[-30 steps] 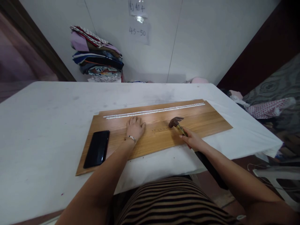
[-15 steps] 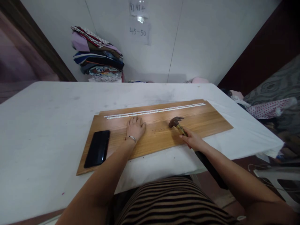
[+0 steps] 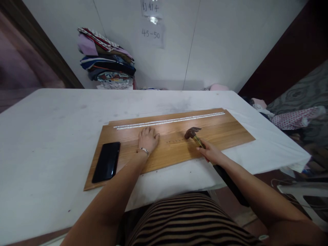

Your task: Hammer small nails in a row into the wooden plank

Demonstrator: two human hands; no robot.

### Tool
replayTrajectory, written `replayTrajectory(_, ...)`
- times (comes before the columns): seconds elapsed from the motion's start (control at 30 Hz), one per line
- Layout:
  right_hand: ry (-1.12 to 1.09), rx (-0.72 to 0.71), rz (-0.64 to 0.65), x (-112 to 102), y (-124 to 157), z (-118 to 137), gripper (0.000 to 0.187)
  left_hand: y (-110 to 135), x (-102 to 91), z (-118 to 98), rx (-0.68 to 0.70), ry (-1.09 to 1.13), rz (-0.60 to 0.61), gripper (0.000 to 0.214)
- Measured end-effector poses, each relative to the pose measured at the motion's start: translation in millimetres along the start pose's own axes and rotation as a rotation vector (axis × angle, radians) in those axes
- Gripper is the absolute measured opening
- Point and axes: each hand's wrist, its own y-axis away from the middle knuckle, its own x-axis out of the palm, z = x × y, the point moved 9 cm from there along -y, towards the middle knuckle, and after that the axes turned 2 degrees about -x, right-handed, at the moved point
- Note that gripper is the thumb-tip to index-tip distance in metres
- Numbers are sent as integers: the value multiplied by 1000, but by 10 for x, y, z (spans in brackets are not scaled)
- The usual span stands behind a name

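Observation:
A claw hammer is in my right hand, which is closed around its handle. The hammer's head rests on or just above a wooden board; I cannot tell which. Left of the head runs a short row of small dark nails or marks, too small to make out well. My left hand lies flat on the board with its fingers spread, a bracelet at the wrist. Just beyond its fingertips are two thin printed strips along the board's far side.
A black phone lies on the board's left end. Under the board is a table with a white cloth. A stack of folded clothes stands at the back left against the wall. A white chair is at the lower right.

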Motion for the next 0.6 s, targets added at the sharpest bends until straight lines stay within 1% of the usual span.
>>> replayTrajectory(0.23,-16,-17,-1,-15,20,-5,65,-2,23,19,-10,13,12,44)
replayTrajectory(0.43,5,23,6,2,17,-12,61,-4,19,19,-7,3,4,43)
replayTrajectory(0.6,2,-17,12,-15,21,18,61,-1,19,15,-9,18,4,43)
